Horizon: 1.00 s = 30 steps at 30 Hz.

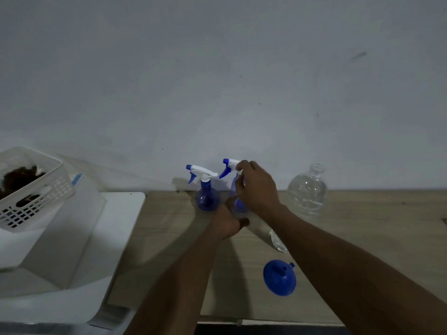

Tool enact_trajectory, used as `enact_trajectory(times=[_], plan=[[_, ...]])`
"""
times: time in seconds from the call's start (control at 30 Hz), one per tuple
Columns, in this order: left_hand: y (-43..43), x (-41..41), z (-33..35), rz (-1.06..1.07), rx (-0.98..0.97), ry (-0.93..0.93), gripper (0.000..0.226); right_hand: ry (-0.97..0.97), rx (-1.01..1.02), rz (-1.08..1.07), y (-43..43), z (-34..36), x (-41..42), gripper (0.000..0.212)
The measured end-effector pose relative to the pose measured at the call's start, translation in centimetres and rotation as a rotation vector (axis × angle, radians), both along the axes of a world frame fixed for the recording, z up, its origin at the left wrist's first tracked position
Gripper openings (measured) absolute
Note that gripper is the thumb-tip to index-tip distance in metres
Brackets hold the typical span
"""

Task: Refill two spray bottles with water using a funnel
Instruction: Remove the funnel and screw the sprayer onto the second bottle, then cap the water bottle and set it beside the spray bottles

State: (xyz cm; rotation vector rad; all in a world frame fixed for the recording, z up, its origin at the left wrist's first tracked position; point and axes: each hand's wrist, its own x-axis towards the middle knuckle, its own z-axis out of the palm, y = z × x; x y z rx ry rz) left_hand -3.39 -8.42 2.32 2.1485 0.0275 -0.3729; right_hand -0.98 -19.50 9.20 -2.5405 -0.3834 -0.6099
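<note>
Blue spray bottle (pixel 237 205): left hand (pixel 227 222) holds its base, right hand (pixel 256 187) grips the trigger head (pixel 229 163); best unscrewed upright.

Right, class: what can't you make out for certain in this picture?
- Head view: the right hand covers the neck of the held translucent blue spray bottle; whether its trigger head is loose is unclear.
- The left hand hides its base.
- The right forearm covers most of a clear plastic object lying on the wooden table.
- Dark contents of the white slotted basket are too dim; the left edge cuts it.
</note>
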Motion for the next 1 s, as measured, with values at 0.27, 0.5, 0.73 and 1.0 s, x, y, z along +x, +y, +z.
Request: enact_trajectory(times=[0.27, 0.5, 0.73, 1.0], plan=[[-2.5, -6.2, -2.5, -0.005, -0.124, 0.001, 0.069, -0.011, 0.190, 0.084, -6.0, -2.4, -11.1, 0.014], [-7.6, -6.6, -0.3, -0.031, -0.109, -0.155, 0.091, 0.117, 0.122, -0.266, -17.5, -5.9, -15.0, 0.012], [-11.5, -5.5, 1.6, -0.018, -0.239, -0.275, 0.092, 0.661, -0.111, -0.286, -23.2, -10.8, -14.9, 0.041], [-12.5, -4.4, 1.6, 0.118, -0.168, -0.243, 0.095, 0.751, -0.337, -0.116, -23.7, -14.0, -14.0, 0.042]])
